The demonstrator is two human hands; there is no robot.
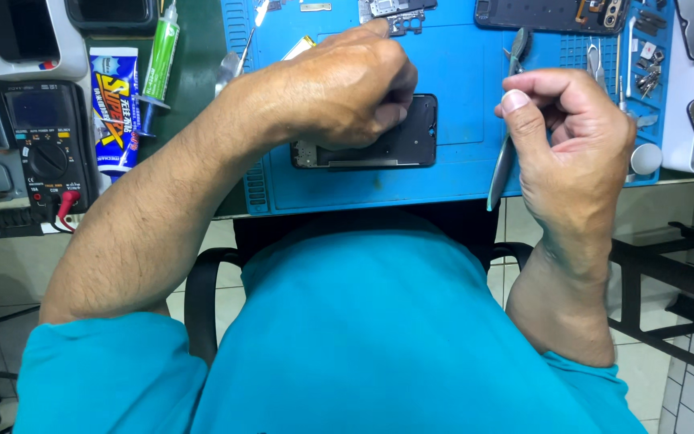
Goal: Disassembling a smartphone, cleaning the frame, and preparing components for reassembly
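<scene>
**Steady hands over an opened phone**

A black rectangular phone frame (379,141), stripped of its back, lies flat near the front edge of a blue silicone work mat (459,173) on the desk. The left hand (339,88) rests on the frame's upper left part, fingers curled together and pressing down on it; whether they pinch a small part cannot be told. The right hand (572,137) hovers just right of the frame, clamped on slim metal tweezers (506,153) whose lower end hangs past the mat's front edge. Farther out, a second dark phone body (548,14) and loose small metal parts (648,60) sit along the mat's far side. A green syringe-style tube (158,56), a blue-and-white glue tube (114,108) and a black multimeter with a dial (46,149) lie to the left. By this view, good work here calls for a firmly pinned frame, a light grip on the tweezers and a low, shallow approach.
</scene>
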